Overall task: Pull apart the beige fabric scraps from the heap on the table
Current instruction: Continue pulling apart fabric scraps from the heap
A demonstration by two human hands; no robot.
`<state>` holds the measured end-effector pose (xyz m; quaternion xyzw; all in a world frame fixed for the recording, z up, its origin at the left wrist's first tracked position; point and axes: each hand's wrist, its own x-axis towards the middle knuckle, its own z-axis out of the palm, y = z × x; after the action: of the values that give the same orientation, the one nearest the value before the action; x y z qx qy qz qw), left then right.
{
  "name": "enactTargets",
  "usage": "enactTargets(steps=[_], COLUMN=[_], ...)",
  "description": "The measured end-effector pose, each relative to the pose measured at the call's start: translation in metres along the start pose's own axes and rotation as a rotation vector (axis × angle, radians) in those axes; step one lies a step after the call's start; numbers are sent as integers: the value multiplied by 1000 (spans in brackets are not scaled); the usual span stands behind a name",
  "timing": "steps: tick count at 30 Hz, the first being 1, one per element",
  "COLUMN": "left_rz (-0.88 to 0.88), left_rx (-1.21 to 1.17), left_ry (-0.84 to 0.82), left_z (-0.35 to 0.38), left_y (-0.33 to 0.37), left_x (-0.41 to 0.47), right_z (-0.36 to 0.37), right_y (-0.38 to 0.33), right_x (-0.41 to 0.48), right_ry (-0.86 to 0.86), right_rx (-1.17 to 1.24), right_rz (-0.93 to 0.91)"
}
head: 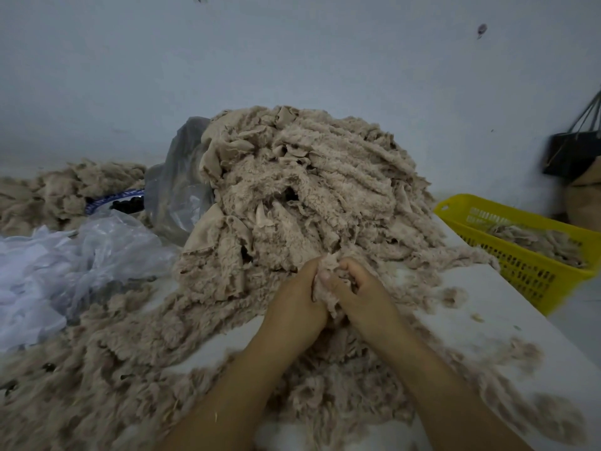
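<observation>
Gripping one scrap (329, 289) by the heap (309, 190), left hand (292, 309) and right hand (362, 296) sit close, both grips curled tight, probably for leverage.

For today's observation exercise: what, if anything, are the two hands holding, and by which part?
The left hand and right hand both grip one fluffy beige fabric scrap, each by one side.

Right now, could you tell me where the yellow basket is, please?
In the head view, the yellow basket sits far right, beside the table, right of the beige heap.
</observation>
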<state>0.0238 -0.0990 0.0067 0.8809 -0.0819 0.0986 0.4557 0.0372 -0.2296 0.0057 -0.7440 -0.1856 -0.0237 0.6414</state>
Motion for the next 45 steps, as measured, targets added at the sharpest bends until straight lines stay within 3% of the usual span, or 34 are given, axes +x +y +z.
enactTargets(steps=[8, 13, 17, 21, 23, 27, 29, 31, 33, 35, 39, 42, 43, 45], left_rz=[124, 113, 38, -263, -424, -441, -430, -414, -413, -398, -201, -129, -114, -150], left_rx=[230, 296, 140, -309, -602, -955, -987, -991, -944, -903, -873, -728, -632, -444], left_ry=[117, 91, 60, 262, 323, 251, 217, 187, 148, 81, -84, -56, 20, 195], left_z=[-1, -1, -1, -16, -23, -21, -21, -19, -12, -6, 1, -3, -5, -11], left_y=[9, 10, 22, 19, 13, 8, 6, 8, 8, 8, 6, 3, 1, -7], left_x=[-4, -2, -5, -1, 5, 4, 3, 3, 4, 4, 3, 3, 5, 8], right_z=[-2, -21, -23, -55, -65, -42, -33, -23, -9, 2, 0, -16, -28, -61], right_y=[1, 6, 9, 12, 19, 16, 8, -3, -11, -7, 3, 5, 2, -1], right_x=[4, 12, 15, 20, 21, 17, 11, 2, -5, -4, 2, 8, 11, 15], right_ry=[121, 427, 570, 825, 790, 596, 558, 393, 119, -48, 21, 285, 460, 703], right_rx=[-278, 64, 172, 327, 214, -188, -204, -144, -157, -236, -390, -118, 102, 766], right_rz=[-159, 86, 110, 230, 289, 225, 76, -52, -35, -6, -147, -25, 64, 59])
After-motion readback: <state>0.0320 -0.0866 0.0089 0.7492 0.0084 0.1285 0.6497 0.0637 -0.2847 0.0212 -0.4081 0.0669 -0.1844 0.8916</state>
